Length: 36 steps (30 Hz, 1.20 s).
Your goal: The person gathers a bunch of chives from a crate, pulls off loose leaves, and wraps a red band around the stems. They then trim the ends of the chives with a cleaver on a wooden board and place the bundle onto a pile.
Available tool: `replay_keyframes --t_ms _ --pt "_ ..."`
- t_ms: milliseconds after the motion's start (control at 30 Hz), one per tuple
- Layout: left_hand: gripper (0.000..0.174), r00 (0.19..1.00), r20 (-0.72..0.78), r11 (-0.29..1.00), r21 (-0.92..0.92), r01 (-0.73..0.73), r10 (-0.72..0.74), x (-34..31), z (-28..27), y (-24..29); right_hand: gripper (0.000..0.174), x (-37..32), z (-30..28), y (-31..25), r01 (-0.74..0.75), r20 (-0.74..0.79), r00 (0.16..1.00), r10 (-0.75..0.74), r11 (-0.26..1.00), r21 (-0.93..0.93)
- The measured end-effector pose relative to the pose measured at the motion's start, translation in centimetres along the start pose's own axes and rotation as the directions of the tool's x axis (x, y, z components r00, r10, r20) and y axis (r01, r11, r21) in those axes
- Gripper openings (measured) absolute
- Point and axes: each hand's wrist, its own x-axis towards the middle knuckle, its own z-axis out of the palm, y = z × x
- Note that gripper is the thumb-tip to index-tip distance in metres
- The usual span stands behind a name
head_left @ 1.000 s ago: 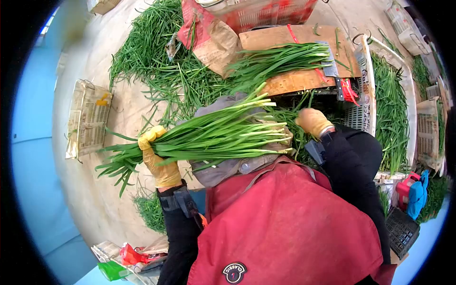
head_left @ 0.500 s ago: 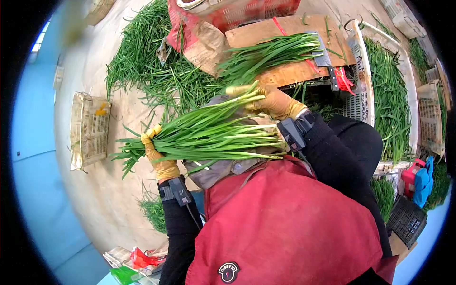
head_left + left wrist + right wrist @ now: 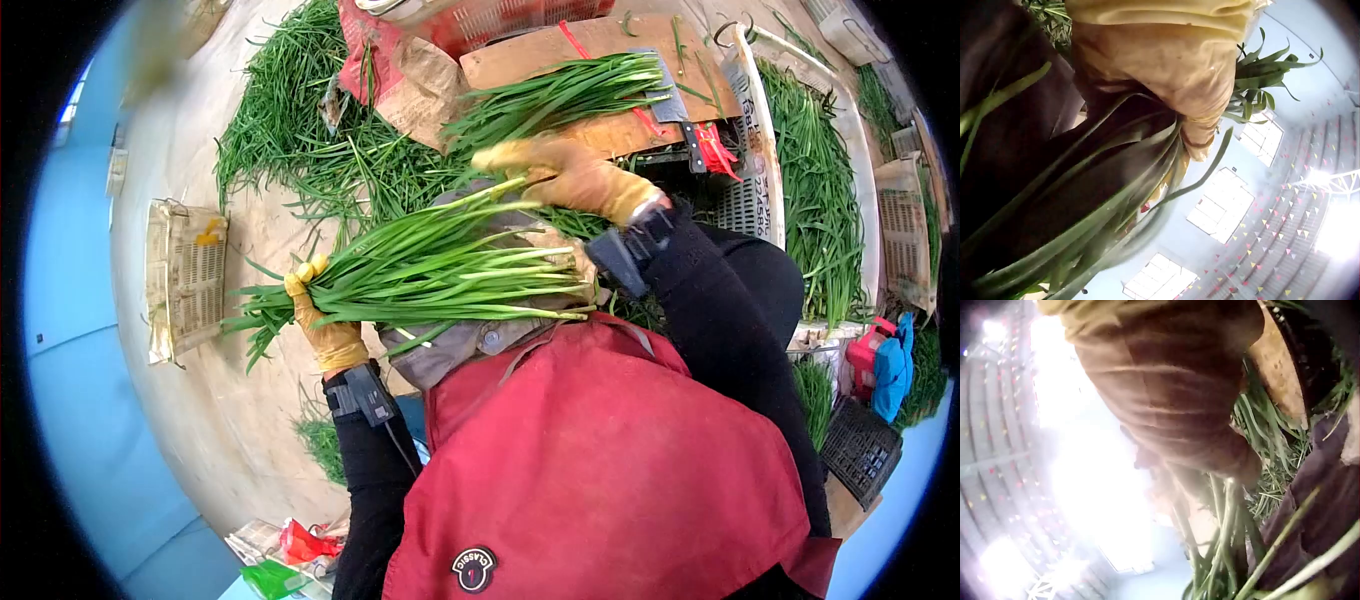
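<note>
A loose bunch of garlic chives [image 3: 430,275] lies across the lap, with green leaves to the left and pale stem ends to the right. My gloved left hand [image 3: 328,330] grips the bunch near its leafy end; in the left wrist view, leaves [image 3: 1116,209] trail out from under the curled glove. At the upper edge of the stem ends, my gloved right hand [image 3: 585,182] is slightly blurred and pinches a few stems. The right wrist view shows those stems [image 3: 1229,519] running up to the fingertips, which are partly hidden behind the glove.
Beyond the lap, another chive bunch [image 3: 570,95] lies on a brown board [image 3: 600,135] beside a cleaver [image 3: 690,140]. A large chive heap [image 3: 290,130] covers the floor at upper left. A white crate [image 3: 775,190] with chives stands right; another crate [image 3: 188,280] stands left.
My right hand has come from the right of the stem ends to their upper edge, then slightly farther up. The left hand keeps hold of the bunch, while the whole head view has shifted a little.
</note>
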Motion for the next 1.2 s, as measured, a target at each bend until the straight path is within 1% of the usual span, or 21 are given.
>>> replay_keyframes --t_ms 33,67,100,200,300,367,400,467,500,533,567,600,633,733,833,867,900,967,1033,1100,1200 --pt "0.030 1.000 0.025 0.999 -0.040 0.020 -0.019 0.1 0.0 0.1 0.047 0.4 0.4 0.1 -0.114 0.109 0.988 0.110 0.993 0.037" --pt "0.030 0.998 0.048 0.996 -0.077 0.039 -0.036 0.3 -0.2 0.2 0.036 0.4 1.1 0.7 -0.327 0.118 0.942 0.313 0.937 0.124" --pt "0.030 0.996 0.068 0.992 -0.114 0.060 -0.053 0.2 0.1 0.4 0.032 0.2 1.3 1.1 -0.340 0.079 0.940 0.333 0.932 0.121" --pt "0.028 1.000 -0.014 1.000 0.006 0.019 -0.018 -0.7 0.6 0.3 0.022 -1.2 1.2 3.6 -0.379 -0.028 0.922 0.386 0.916 0.127" --pt "0.028 0.999 -0.038 1.000 -0.007 -0.011 0.011 -0.3 0.1 0.2 0.020 -3.9 -1.5 4.3 -0.553 -0.059 0.824 0.564 0.822 0.136" --pt "0.029 0.998 -0.040 0.998 0.035 -0.043 0.044 -0.3 -0.2 0.4 0.021 -5.1 -3.4 3.8 -0.577 -0.173 0.773 0.611 0.789 0.210" --pt "0.029 0.999 -0.040 0.999 0.023 -0.028 0.029 -0.5 0.0 0.5 0.023 -5.5 -3.9 4.3 -0.482 -0.215 0.829 0.517 0.854 0.194" --pt "0.029 0.999 -0.038 1.000 0.001 0.008 -0.008 -0.9 0.7 0.8 0.024 -4.0 -3.0 1.3 -0.223 -0.289 0.940 0.182 0.967 -0.119" --pt "0.029 1.000 -0.021 1.000 0.004 -0.003 0.004 -0.9 0.7 0.8 0.025 -2.8 -2.4 -1.0 -0.082 -0.284 0.959 -0.001 0.957 -0.278" --pt "0.029 1.000 -0.001 1.000 0.005 -0.016 0.016 -0.8 0.7 0.7 0.026 -2.0 -1.4 -3.3 -0.067 -0.244 0.970 -0.014 0.945 -0.321" --pt "0.029 0.999 0.018 1.000 0.008 -0.029 0.029 -0.8 0.8 0.7 0.029 -0.9 -0.4 -3.6 0.028 -0.207 0.966 -0.154 0.861 -0.508" --pt "0.029 0.999 0.001 0.998 0.038 -0.052 0.052 -0.9 1.0 0.8 0.029 -0.1 0.9 -3.1 0.041 -0.162 0.973 -0.166 0.810 -0.584" --pt "0.029 0.997 -0.016 0.995 0.070 -0.075 0.076 -1.0 1.3 0.9 0.029 0.8 2.1 -2.9 0.057 -0.115 0.978 -0.174 0.754 -0.655" --pt "0.029 0.997 -0.027 0.995 0.073 -0.069 0.071 -1.3 1.7 1.4 0.024 2.1 4.5 -5.4 -0.102 -0.006 0.989 0.150 0.635 -0.766" --pt "0.029 0.996 -0.015 0.993 0.078 -0.088 0.090 -1.7 1.9 1.9 0.021 1.9 4.5 -5.1 -0.104 0.019 0.977 0.214 0.549 -0.829" --pt "0.028 0.994 -0.009 0.991 0.085 -0.104 0.105 -1.8 1.9 1.9 0.019 1.5 3.8 -4.7 -0.070 0.057 0.977 0.206 0.561 -0.825" --pt "0.028 0.995 -0.009 0.993 0.057 -0.103 0.104 -1.7 1.6 1.8 0.020 0.8 3.1 -4.3 -0.089 0.024 0.980 0.199 0.539 -0.838" --pt "0.028 0.995 -0.006 0.995 -0.003 -0.102 0.102 -1.4 0.8 1.6 0.015 -1.5 1.1 -2.1 -0.126 -0.063 0.990 0.128 0.583 -0.802" --pt "0.027 0.996 -0.008 0.995 -0.037 -0.093 0.093 -1.5 0.0 1.9 0.015 -3.4 -1.3 -2.1 -0.357 -0.160 0.898 0.410 0.464 -0.811" --pt "0.027 0.995 -0.036 0.995 -0.040 -0.091 0.090 -1.8 -0.2 2.0 0.016 -5.9 -3.4 -1.3 -0.529 -0.264 0.796 0.544 0.414 -0.741" --pt "0.027 0.992 -0.097 0.996 0.020 -0.082 0.084 -2.4 -0.3 2.0 0.017 -10.0 -4.6 -1.1 -0.509 -0.309 0.856 0.415 0.570 -0.644"
